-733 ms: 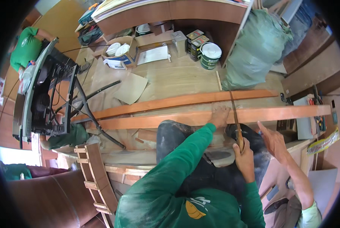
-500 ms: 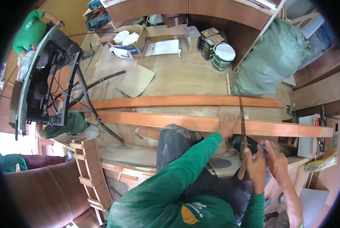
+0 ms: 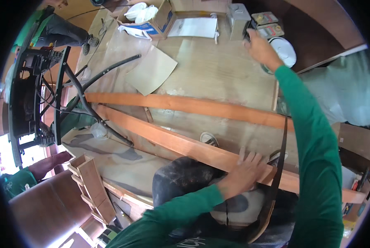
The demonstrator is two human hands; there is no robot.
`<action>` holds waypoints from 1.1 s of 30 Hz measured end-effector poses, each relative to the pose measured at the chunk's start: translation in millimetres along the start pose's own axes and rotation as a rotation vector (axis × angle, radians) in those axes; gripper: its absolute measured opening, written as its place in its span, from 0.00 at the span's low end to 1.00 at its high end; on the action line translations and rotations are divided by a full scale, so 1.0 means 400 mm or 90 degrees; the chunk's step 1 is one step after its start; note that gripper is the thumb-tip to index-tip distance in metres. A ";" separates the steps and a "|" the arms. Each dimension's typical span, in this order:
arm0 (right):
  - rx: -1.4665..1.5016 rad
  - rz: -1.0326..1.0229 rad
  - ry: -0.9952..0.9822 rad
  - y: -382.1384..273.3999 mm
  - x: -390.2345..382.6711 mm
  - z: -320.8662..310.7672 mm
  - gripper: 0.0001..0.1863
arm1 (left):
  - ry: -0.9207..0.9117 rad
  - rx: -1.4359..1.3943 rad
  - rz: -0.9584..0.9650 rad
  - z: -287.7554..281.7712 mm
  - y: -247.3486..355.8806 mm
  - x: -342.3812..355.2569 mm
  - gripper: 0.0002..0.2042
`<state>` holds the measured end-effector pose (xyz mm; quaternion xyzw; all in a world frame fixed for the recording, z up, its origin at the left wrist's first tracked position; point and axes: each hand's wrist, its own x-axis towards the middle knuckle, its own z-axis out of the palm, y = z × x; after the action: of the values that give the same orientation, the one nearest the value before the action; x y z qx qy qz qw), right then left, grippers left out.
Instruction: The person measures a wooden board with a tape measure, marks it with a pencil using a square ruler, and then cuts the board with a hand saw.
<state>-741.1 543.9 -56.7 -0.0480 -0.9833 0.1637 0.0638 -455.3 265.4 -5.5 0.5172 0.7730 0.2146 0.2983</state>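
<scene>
My left hand (image 3: 246, 173) lies with fingers apart on the nearer long orange wooden board (image 3: 171, 137), over my dark-trousered legs. A long dark blade (image 3: 279, 173), apparently a saw, rests across that board just right of this hand, its wooden lower end by my thigh. My right hand (image 3: 259, 49) is raised at upper right, fingers curled on something small and dark that I cannot make out, in front of a silver tin (image 3: 237, 16) and a white-lidded bucket (image 3: 285, 47). A second orange board (image 3: 181, 105) lies behind the first.
A black metal frame with legs (image 3: 63, 82) stands left, a person (image 3: 61, 31) behind it. At the back are a carton (image 3: 164, 22), a white tray (image 3: 189, 28) and a loose sheet (image 3: 150, 70). A wooden rack (image 3: 85, 186) stands lower left, a green sack (image 3: 340, 91) right.
My right hand has left the blade and risen toward the tins. The view has shifted. The co-worker's hand near the blade is out of sight.
</scene>
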 end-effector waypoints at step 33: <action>0.026 -0.033 -0.156 0.455 0.633 0.298 0.20 | 0.054 -0.156 -0.089 -0.117 -0.273 -0.137 0.31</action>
<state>-994.7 706.8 -200.4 -0.0008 -0.9811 0.1865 -0.0513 -544.9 172.6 -28.2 0.4121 0.7871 0.3077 0.3405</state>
